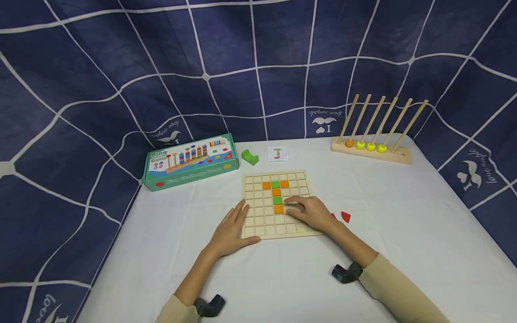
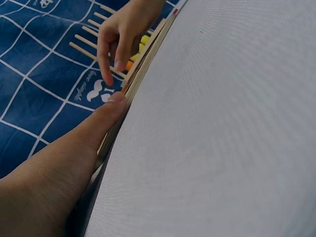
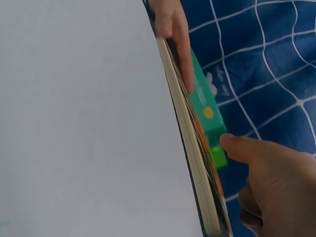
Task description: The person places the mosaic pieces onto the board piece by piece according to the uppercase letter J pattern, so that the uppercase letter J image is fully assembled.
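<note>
A pale wooden grid board [image 1: 258,220] lies on the white table with orange and green square tiles forming a T. At the foot of its column is an orange tile [image 1: 278,209], below a green tile [image 1: 277,200]. My left hand [image 1: 232,234] rests at the board's left edge, fingers extended along it and thumb by the near edge. Over the board's right half, my right hand [image 1: 310,212] has its fingertips just right of the lowest tiles. Its thumb and index finger stand apart in the left wrist view, with nothing visible between them.
Red pieces [image 1: 345,217] lie right of the board, one partly hidden by my right wrist. Behind the board are a pattern card [image 1: 282,154], a green block [image 1: 250,157] and a game box [image 1: 191,161]. A peg rack [image 1: 371,152] with upright rods stands back right.
</note>
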{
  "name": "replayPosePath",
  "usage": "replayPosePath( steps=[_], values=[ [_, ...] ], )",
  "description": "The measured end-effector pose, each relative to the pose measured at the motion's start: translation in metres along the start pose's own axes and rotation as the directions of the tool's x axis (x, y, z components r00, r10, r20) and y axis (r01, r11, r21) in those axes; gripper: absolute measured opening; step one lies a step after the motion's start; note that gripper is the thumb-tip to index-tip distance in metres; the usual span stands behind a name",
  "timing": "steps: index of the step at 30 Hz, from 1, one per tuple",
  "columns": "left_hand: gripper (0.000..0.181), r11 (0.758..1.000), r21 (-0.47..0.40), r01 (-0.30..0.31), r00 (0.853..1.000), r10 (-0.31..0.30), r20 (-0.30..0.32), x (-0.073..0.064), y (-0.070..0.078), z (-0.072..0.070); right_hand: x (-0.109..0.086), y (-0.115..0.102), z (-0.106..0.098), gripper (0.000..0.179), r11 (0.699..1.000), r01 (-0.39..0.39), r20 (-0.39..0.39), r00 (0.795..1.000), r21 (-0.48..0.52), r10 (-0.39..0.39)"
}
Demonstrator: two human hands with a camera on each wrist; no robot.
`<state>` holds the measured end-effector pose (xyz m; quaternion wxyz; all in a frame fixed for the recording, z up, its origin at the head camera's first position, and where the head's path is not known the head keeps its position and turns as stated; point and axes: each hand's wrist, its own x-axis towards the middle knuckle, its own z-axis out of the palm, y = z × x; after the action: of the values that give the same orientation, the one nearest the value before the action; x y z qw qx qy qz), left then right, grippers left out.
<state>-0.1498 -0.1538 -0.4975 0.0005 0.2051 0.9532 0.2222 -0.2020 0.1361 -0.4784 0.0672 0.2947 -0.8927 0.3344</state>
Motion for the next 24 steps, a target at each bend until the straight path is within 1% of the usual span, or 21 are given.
replayPosePath(
  steps=[5, 9, 12, 16, 21, 24],
  values=[
    [0.108, 1.000, -0.005, -0.005, 1.000, 0.005, 0.002, 0.000, 0.000, 0.001, -0.020, 0.015, -0.024, 0.030, 0.999, -0.031, -0.008, 0.999, 0.024, 0.031],
    [0.108, 1.000, -0.008, -0.005, 1.000, 0.005, -0.003, 0.000, -0.001, 0.001, -0.041, 0.030, -0.042, 0.029, 0.999, -0.052, -0.044, 0.998, 0.011, 0.053],
    [0.108, 1.000, -0.007, -0.010, 1.000, 0.010, -0.014, 0.000, -0.002, 0.001, -0.055, 0.040, -0.052, 0.028, 0.998, -0.066, -0.059, 0.996, 0.003, 0.066],
    [0.107, 1.000, -0.019, -0.015, 1.000, 0.015, -0.025, 0.000, -0.002, 0.000, -0.071, 0.049, -0.062, 0.029, 0.996, -0.086, -0.045, 0.995, -0.026, 0.085],
    [0.106, 1.000, -0.024, -0.018, 0.999, 0.017, -0.028, 0.000, -0.001, 0.000, -0.081, 0.055, -0.070, 0.030, 0.987, -0.136, -0.002, 0.991, -0.085, 0.136],
    [0.106, 1.000, -0.021, -0.019, 0.999, 0.019, -0.028, 0.000, -0.002, 0.001, -0.081, 0.056, -0.072, 0.027, 0.986, -0.136, 0.005, 0.991, -0.098, 0.137]
  ],
)
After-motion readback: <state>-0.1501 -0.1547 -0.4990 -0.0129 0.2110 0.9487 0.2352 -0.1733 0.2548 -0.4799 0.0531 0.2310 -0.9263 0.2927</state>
